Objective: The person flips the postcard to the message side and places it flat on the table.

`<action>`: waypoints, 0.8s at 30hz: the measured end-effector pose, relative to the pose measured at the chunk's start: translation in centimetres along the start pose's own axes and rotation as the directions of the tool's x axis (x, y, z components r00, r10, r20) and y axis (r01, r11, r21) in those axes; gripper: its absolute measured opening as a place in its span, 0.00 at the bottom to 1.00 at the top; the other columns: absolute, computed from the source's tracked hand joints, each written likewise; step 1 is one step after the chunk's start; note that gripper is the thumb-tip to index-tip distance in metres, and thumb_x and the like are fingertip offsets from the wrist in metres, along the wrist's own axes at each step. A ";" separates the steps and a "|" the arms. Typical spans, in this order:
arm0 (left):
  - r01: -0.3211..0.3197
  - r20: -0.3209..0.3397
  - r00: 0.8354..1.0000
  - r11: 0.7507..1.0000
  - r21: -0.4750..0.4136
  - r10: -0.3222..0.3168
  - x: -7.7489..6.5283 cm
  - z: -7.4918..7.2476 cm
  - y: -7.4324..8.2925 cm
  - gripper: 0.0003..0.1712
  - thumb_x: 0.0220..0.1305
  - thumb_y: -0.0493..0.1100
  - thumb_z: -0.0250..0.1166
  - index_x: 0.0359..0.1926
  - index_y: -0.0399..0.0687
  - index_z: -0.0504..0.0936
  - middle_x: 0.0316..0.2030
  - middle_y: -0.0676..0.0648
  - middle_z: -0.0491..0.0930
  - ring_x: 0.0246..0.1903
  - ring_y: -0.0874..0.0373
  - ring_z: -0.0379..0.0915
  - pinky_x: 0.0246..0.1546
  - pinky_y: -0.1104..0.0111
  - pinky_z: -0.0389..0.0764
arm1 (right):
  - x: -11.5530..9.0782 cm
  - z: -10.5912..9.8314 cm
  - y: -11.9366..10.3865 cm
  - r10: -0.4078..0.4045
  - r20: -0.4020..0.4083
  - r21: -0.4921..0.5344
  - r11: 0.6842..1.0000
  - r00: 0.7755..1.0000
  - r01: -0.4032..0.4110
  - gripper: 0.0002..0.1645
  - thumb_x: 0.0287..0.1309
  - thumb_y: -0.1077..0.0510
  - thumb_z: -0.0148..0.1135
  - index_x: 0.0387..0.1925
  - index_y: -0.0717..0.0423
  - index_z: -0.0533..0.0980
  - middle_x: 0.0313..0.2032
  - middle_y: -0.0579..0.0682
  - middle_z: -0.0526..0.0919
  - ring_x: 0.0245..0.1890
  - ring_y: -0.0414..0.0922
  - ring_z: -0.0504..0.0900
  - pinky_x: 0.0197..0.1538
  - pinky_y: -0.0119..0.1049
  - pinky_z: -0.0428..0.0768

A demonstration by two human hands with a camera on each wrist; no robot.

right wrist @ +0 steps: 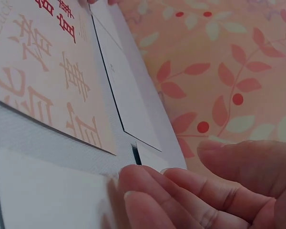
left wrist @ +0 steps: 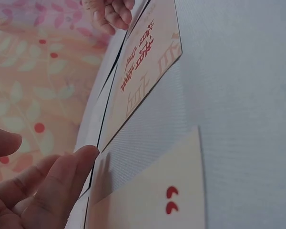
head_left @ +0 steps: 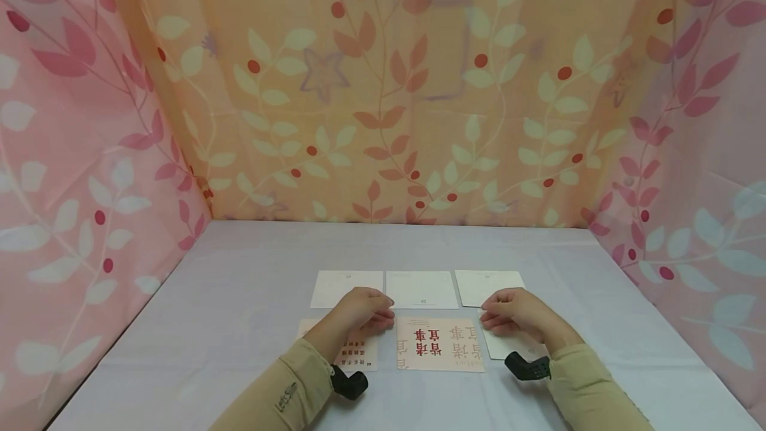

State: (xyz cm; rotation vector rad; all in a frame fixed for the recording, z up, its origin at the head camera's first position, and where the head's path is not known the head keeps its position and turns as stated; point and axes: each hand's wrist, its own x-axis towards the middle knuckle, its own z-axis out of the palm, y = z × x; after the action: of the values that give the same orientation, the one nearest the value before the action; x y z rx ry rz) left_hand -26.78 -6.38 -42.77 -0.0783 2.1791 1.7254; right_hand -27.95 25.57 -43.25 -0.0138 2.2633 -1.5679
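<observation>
My left hand (head_left: 361, 309) hovers over the upper edge of a cream card with dark red characters (head_left: 353, 354), which the forearm partly covers. In the left wrist view its thumb stands apart from the fingers (left wrist: 69, 181), with nothing between them. My right hand (head_left: 519, 314) is over a plain white card (head_left: 509, 346), fingertips right at its upper left part. The right wrist view shows loosely bent fingers (right wrist: 167, 195) and a thumb held away from them. Between the hands lies a pinkish card with large red and tan characters (head_left: 439, 344).
Behind the front cards lies a row of white cards: a left one (head_left: 338, 285), a middle one (head_left: 421, 290) and a right one (head_left: 487, 283). All lie on a white-covered table (head_left: 251, 265). Leaf-patterned cloth (head_left: 383, 85) encloses the back and both sides.
</observation>
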 end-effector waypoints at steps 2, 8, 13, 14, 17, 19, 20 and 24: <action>0.002 0.007 1.000 1.000 -0.016 -0.002 0.0 0.0 -0.1 0.14 0.60 0.40 0.58 0.45 0.35 0.78 0.32 0.42 0.82 0.29 0.55 0.81 0.31 0.70 0.81 | -0.1 0.1 0.0 0.000 0.012 0.003 1.000 1.000 0.000 0.14 0.61 0.60 0.55 0.40 0.70 0.74 0.31 0.56 0.83 0.31 0.48 0.82 0.35 0.38 0.81; -0.003 0.020 1.000 0.998 -0.067 0.004 0.2 0.1 -0.3 0.15 0.62 0.39 0.57 0.48 0.35 0.75 0.34 0.41 0.81 0.31 0.54 0.81 0.32 0.69 0.81 | -0.2 0.2 0.2 -0.018 0.057 0.023 1.000 0.998 0.017 0.14 0.60 0.60 0.55 0.39 0.70 0.74 0.31 0.56 0.83 0.32 0.48 0.83 0.35 0.38 0.82; 0.005 0.028 1.000 0.994 -0.111 -0.001 0.4 0.2 -0.5 0.16 0.62 0.38 0.57 0.50 0.35 0.73 0.35 0.39 0.80 0.32 0.52 0.81 0.33 0.69 0.81 | -0.2 0.5 0.4 -0.034 0.073 0.033 0.999 0.997 0.032 0.14 0.60 0.60 0.55 0.38 0.71 0.74 0.31 0.57 0.82 0.32 0.49 0.83 0.35 0.38 0.82; 0.007 0.029 1.000 0.993 -0.115 -0.004 0.4 0.2 -0.6 0.16 0.62 0.38 0.57 0.50 0.35 0.73 0.34 0.39 0.80 0.32 0.52 0.81 0.33 0.69 0.81 | -0.2 0.5 0.4 -0.035 0.073 0.033 0.999 0.997 0.033 0.14 0.60 0.60 0.55 0.38 0.71 0.74 0.31 0.57 0.82 0.32 0.49 0.83 0.35 0.38 0.82; 0.021 0.028 0.999 0.992 -0.124 -0.018 0.5 0.2 -0.8 0.16 0.62 0.38 0.57 0.50 0.35 0.73 0.34 0.39 0.80 0.32 0.52 0.81 0.33 0.70 0.81 | -0.2 0.6 0.4 -0.028 0.070 0.038 0.999 0.997 0.026 0.14 0.60 0.59 0.56 0.38 0.71 0.74 0.31 0.56 0.82 0.32 0.49 0.83 0.35 0.38 0.82; 0.023 0.027 0.999 0.992 -0.128 -0.020 0.5 0.2 -0.8 0.17 0.62 0.38 0.57 0.51 0.36 0.72 0.34 0.40 0.80 0.32 0.53 0.81 0.33 0.70 0.81 | -0.2 0.7 0.4 -0.021 0.063 0.043 0.999 0.998 0.018 0.14 0.59 0.59 0.56 0.38 0.70 0.74 0.31 0.56 0.82 0.32 0.49 0.83 0.35 0.37 0.82; 0.021 0.024 1.000 0.992 -0.127 -0.018 0.5 0.2 -0.8 0.17 0.62 0.38 0.57 0.51 0.36 0.72 0.34 0.40 0.80 0.32 0.53 0.81 0.33 0.70 0.81 | -0.2 0.8 0.4 -0.017 0.058 0.045 0.999 0.998 0.014 0.14 0.59 0.60 0.56 0.38 0.70 0.74 0.31 0.56 0.82 0.32 0.48 0.83 0.35 0.37 0.82; 0.010 0.019 1.000 0.991 -0.136 -0.007 0.5 0.2 -0.8 0.20 0.62 0.39 0.57 0.54 0.37 0.69 0.34 0.40 0.80 0.32 0.52 0.81 0.32 0.70 0.81 | -0.2 1.0 0.4 -0.008 0.041 0.043 0.999 0.999 0.007 0.13 0.60 0.61 0.56 0.38 0.70 0.74 0.31 0.56 0.83 0.32 0.48 0.83 0.34 0.37 0.82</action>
State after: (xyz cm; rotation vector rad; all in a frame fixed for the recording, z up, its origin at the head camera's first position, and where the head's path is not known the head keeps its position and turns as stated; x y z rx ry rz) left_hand -26.96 -6.34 -43.70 -0.1058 2.0431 1.8608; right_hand -27.39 24.84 -43.83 -0.0424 2.2007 -1.6047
